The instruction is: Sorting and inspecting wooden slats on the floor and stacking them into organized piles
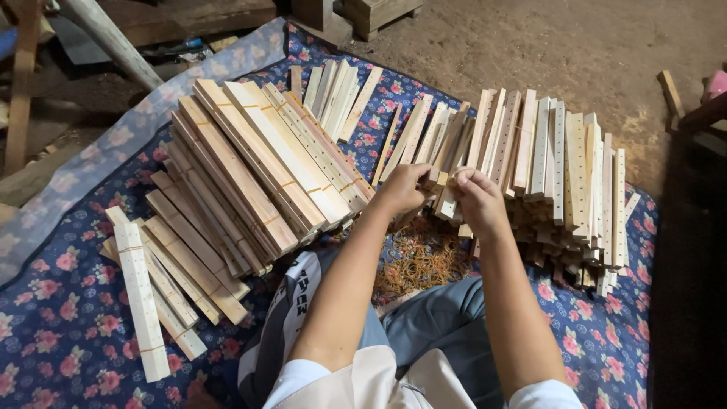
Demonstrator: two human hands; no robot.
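At my far left a single banded bundle of pale drilled slats point(141, 303) lay on the blue flowered cloth point(53, 333), just beside a few more tied bundles point(189, 265) that fanned out toward my knee. Next to them rose the big stack of bundled slats point(257, 167), leaning one on another, each bound with thin bands and some showing a row of small holes along the face. Beyond that stack a short loose group of slats point(337, 95) rested near the cloth's far edge. My left hand point(401, 189) was closed round the near ends of a handful of slats point(443, 170), and my right hand point(477, 198) sat close against it, fingers curled over the same handful, so both hands were clamped on that one small bunch in front of me. Below my hands a heap of tan rubber bands point(424, 257) lay on the cloth between my legs. To the right stood the loose pile of drilled slats point(560, 174), unbanded and ragged at its near ends, touching the bunch I held. Past the cloth was bare dirt floor point(575, 53)
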